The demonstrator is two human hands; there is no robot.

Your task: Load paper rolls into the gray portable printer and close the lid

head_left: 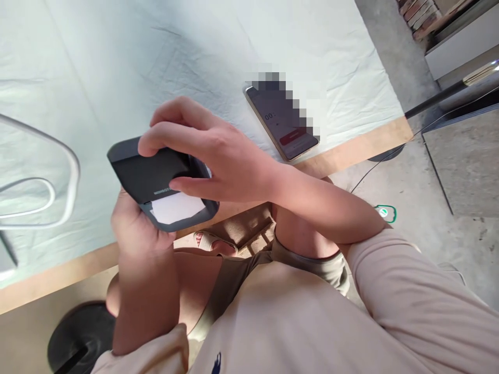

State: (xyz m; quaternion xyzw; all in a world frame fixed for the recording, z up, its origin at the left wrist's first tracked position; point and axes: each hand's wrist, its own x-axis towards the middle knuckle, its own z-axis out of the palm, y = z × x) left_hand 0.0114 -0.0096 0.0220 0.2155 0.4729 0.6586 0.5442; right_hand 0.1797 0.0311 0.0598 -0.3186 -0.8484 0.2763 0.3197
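Black device (140, 174) above the table's front edge, left hand (134, 221) clamped on it, right hand (230, 156) spread across its top.
The right thumb covers some lettering; whether that hand grips, I cannot tell. Left fingers are mostly hidden underneath. White paper (177, 208) shows inside. Cloth (117, 62) stretches beyond, between the white cable (76, 174), cut off at left, and the partly blurred phone (286, 143).

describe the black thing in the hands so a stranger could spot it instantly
From the cloth-covered table, look toward its near edge. The black device sits in the left hand, with the right hand over it. Unlike the phone lying to the right, it is held and shows a white patch.
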